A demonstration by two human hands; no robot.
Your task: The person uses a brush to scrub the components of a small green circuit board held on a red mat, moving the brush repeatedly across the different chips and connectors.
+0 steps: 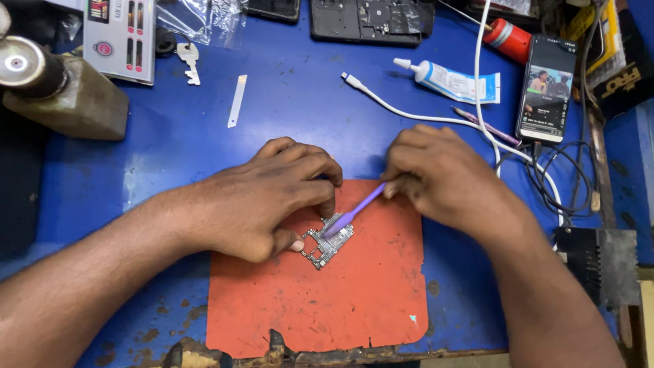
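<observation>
A small phone circuit board (328, 241) lies on a worn orange mat (354, 293) on the blue table. My left hand (262, 197) pins the board at its upper-left side between forefinger and thumb. My right hand (443, 174) grips a purple brush (354, 212) by its handle. The brush slants down to the left and its head rests on the top of the board.
Behind the mat lie a white cable (409, 109), a white tube (453, 82), a lit phone (547, 88), an opened phone frame (371, 20), a key (191, 61) and a thin metal strip (237, 101). A metal cylinder on a block (61, 88) stands far left. A black box (596, 262) sits right.
</observation>
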